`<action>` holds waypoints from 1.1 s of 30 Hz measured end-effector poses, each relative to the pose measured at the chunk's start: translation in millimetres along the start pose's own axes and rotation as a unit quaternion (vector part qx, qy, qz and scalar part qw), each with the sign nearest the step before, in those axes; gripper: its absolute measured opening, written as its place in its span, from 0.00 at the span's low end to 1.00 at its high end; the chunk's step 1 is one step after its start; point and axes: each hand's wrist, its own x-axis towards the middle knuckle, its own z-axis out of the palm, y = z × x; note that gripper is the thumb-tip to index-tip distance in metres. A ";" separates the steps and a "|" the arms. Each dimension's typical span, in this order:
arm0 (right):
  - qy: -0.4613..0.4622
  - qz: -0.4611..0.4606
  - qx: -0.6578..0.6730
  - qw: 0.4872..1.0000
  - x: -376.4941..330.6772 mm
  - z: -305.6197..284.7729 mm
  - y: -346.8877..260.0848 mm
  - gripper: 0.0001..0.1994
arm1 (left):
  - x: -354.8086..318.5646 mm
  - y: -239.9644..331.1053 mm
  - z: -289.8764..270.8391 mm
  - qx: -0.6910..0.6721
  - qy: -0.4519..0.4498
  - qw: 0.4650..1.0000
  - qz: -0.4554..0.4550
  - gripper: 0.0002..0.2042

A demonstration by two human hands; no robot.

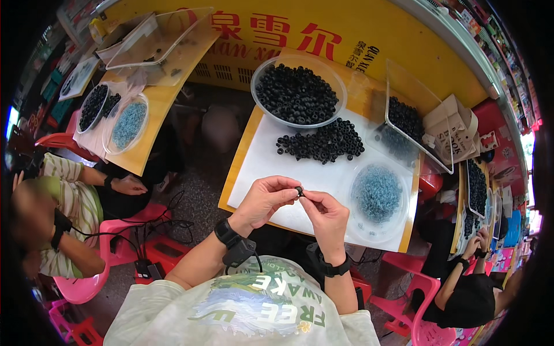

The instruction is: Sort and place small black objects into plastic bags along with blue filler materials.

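Over the near edge of the white-covered table, both my hands come together at the fingertips. Between them is a small round black piece [299, 191], like a bead. My left hand [262, 202] pinches it from the left with thumb and fingers. From the other side my right hand [326, 218] is closed on it too; whether a second tiny part is there is hidden. Beyond the hands lies a loose pile of black bead-like pieces [323, 141]. A round, clear dish of small pale-blue translucent pieces [378, 193] sits to the right of my right hand.
Behind the pile stands a big clear tub [258, 95] heaped with black pieces. A clear rectangular bin [424, 141], tilted, holds more at the right, near a paper bag [453, 127]. People sit at a left table [147, 135] and at the far right. Pink chairs [410, 300] flank me.
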 end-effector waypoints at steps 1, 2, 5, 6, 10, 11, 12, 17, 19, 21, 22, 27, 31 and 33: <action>0.006 -0.014 -0.012 1.000 -0.7 0.6 1.4 0.07 | -0.1 0.6 1.1 0.003 0.000 1.000 -0.004 0.10; 0.011 -0.021 -0.015 1.000 -1.8 1.2 1.9 0.07 | -0.2 1.2 2.4 0.006 0.001 1.000 -0.007 0.10; 0.019 -0.040 -0.025 0.999 -4.5 2.0 2.9 0.07 | -0.8 -1.8 1.8 0.001 0.002 1.000 -0.010 0.10; 0.017 -0.045 -0.030 0.998 -4.1 2.2 2.8 0.07 | -1.2 -3.0 1.3 -0.003 0.002 1.000 -0.010 0.10; -0.002 -0.077 -0.066 0.995 -3.1 -1.0 4.5 0.08 | -3.5 -1.0 -0.7 -0.004 -0.001 0.999 -0.041 0.10; -0.015 -0.055 -0.064 0.996 -3.3 -3.1 4.2 0.08 | -4.6 0.8 -0.8 -0.001 -0.008 0.999 -0.051 0.11; -0.029 -0.033 -0.061 0.997 -3.6 -6.3 3.2 0.09 | -5.6 2.8 -0.7 0.003 -0.015 0.998 -0.060 0.11; -0.121 -0.001 -0.073 0.990 0.1 -22.5 -2.6 0.13 | -6.2 10.0 -1.7 -0.002 -0.082 0.987 -0.137 0.22; -0.175 -0.034 -0.076 0.981 -3.1 -27.2 -4.0 0.14 | -8.1 8.9 -4.2 -0.005 -0.096 0.980 -0.173 0.26; -0.184 -0.030 -0.076 0.980 -8.9 -28.5 -2.2 0.15 | -11.0 8.3 -6.1 -0.006 -0.100 0.974 -0.205 0.29; -0.180 -0.037 -0.086 0.979 -12.9 -27.8 4.0 0.15 | -12.7 7.2 -6.2 -0.008 -0.096 0.972 -0.213 0.28; -0.147 -0.089 -0.138 0.975 -26.1 -24.7 13.4 0.12 | -13.4 -8.3 -11.9 -0.011 -0.107 0.966 -0.236 0.25; -0.108 -0.041 -0.134 0.984 -21.9 -31.2 -4.9 0.12 | -6.5 -12.8 -2.8 -0.034 -0.073 0.969 -0.234 0.23; -0.109 -0.027 -0.154 0.982 -1.4 -52.8 -27.7 0.12 | 1.8 0.2 6.5 0.103 -0.076 0.976 -0.174 0.19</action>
